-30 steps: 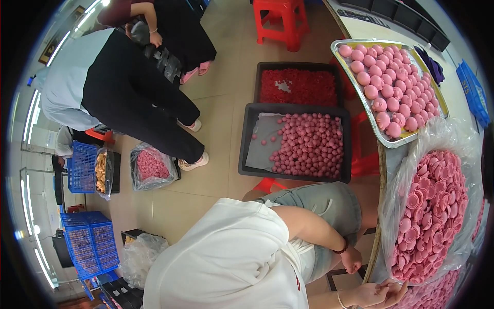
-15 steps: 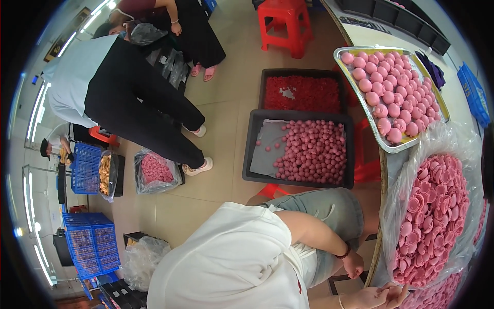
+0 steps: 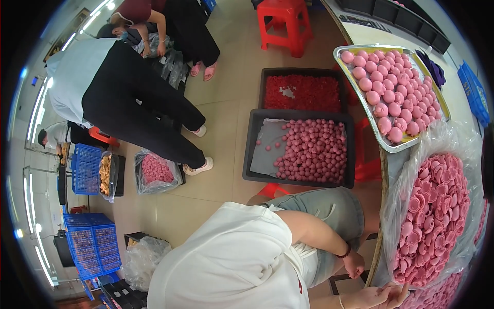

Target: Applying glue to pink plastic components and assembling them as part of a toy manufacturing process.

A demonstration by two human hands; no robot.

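My left hand (image 3: 354,264), below a dark red bead bracelet, hangs curled beside the table's edge; anything inside it is hidden. At the lower rim my right hand (image 3: 383,297) is closed with bent fingers, its tips against the near end of a clear plastic bag (image 3: 391,232). What those fingers hold, if anything, is too small to make out. Loose pink plastic half-shells (image 3: 432,216) fill the bag. Farther along the table, pink balls (image 3: 393,105) lie in rows on a metal tray (image 3: 353,88).
Dark bins on the floor hold pink balls (image 3: 309,154) and small red pieces (image 3: 303,92). A red stool (image 3: 283,26) stands beyond. Two people (image 3: 123,82) stand at the upper left; another is farther back. Blue crates (image 3: 92,244) stand at left.
The co-worker in the dark red top has brought both hands to a plastic bag at the upper left. The distant person has leaned over. My hands look almost unmoved.
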